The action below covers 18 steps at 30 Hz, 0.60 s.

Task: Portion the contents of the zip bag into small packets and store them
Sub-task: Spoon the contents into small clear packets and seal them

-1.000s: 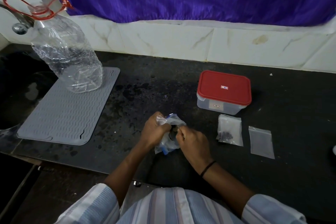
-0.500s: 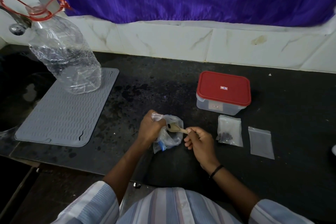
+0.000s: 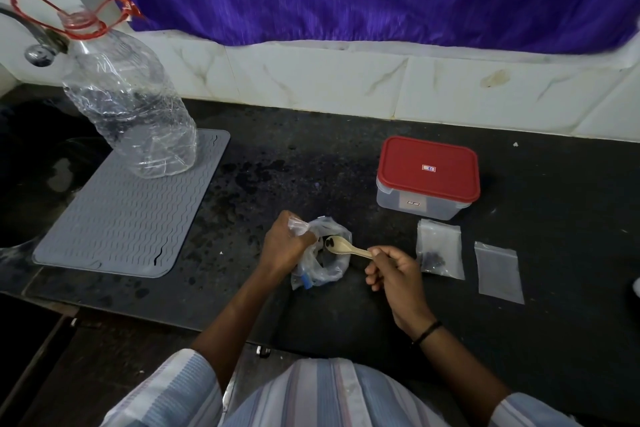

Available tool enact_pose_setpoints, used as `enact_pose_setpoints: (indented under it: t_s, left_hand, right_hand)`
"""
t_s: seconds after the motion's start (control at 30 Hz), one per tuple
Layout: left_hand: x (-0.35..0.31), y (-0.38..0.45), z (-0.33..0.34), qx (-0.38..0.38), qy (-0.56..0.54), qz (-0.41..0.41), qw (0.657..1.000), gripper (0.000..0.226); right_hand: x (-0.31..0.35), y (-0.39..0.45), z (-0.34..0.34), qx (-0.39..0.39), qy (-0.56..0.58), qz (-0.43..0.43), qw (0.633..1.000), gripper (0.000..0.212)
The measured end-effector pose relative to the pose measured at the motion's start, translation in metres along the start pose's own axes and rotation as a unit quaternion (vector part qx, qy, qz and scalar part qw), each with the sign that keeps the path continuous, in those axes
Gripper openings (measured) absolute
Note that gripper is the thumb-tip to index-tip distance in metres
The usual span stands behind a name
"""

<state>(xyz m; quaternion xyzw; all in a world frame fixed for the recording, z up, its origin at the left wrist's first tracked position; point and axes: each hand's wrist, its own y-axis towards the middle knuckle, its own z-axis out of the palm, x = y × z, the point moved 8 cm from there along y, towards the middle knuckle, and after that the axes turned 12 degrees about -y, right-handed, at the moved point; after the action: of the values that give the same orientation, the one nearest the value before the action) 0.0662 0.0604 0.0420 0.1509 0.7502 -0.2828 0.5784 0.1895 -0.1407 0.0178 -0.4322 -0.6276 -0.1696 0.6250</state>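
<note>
Pinching the wooden spoon by its handle, your right hand held the bowl, loaded with a few dark pieces, at the mouth of the zip bag, which your left hand gripped by its bunched top edge near the table's middle. At three o'clock from the bag lay one small packet with dark contents already inside, and just beyond it a second packet that looked empty. At one o'clock stood the red-lidded container, its lid on. By that showing, portioning was partly done; filling, sealing and storing remained.
</note>
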Motion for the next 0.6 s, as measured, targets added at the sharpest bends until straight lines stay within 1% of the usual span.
enact_pose_setpoints:
  t_s: [0.13,0.27,0.33,0.47,0.6]
  left_hand:
    - [-0.004,-0.005,-0.007,0.003,0.034,0.015,0.999,0.029]
    - [-0.012,-0.010,-0.021,-0.047,0.044,0.074,0.995,0.034]
    - [-0.020,-0.015,-0.025,-0.059,0.045,0.116,0.990,0.037]
    - [-0.040,-0.025,-0.020,-0.027,0.069,0.189,0.979,0.043]
    - [-0.049,-0.031,-0.011,0.001,0.109,0.235,0.966,0.042]
  right_hand:
    - [0.005,-0.008,-0.015,-0.019,-0.002,-0.003,1.000,0.014]
    - [0.025,-0.019,-0.020,-0.026,0.015,-0.014,0.999,0.014]
    - [0.042,-0.024,-0.019,-0.025,0.020,-0.030,0.999,0.014]
    - [0.081,-0.034,-0.012,-0.014,0.030,-0.074,0.997,0.013]
    - [0.109,-0.040,-0.003,-0.002,0.019,-0.117,0.993,0.015]
